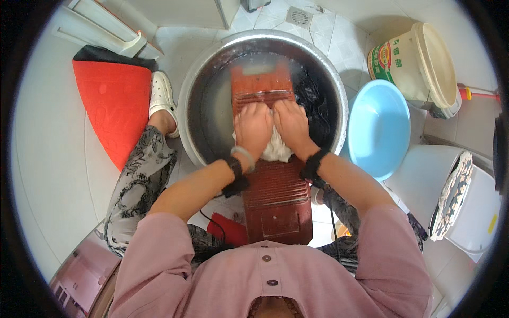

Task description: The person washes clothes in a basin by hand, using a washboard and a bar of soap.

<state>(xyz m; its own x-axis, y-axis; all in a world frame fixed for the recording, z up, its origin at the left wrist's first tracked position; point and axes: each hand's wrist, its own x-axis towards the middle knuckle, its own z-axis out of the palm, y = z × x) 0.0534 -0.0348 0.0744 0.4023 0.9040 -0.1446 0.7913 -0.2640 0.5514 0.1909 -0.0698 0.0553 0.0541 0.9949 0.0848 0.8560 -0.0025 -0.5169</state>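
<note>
A reddish-brown washboard (pixel 276 187) slants from my body down into a round metal basin (pixel 185 115) of cloudy water. A bunched white cloth (pixel 277 148) lies on its ridges. Side by side on the board, my left hand (pixel 254 123) and my right hand (pixel 289 121) press on the cloth, with fingers curled over its far end. Each wrist has a black band, and a pale bangle circles the left one. Dark wet fabric (pixel 314 99) lies in the basin to the right of the board. My fingertips and the cloth beneath my palms are partly hidden.
Right of the basin stands a light blue plastic tub (pixel 379 129), with a white lidded bucket (pixel 401 65) beyond it. A toilet (pixel 421 179) is at the right. At the left are a red mat (pixel 115 99) and my foot in a white clog (pixel 162 93). A floor drain (pixel 299 16) lies beyond the basin.
</note>
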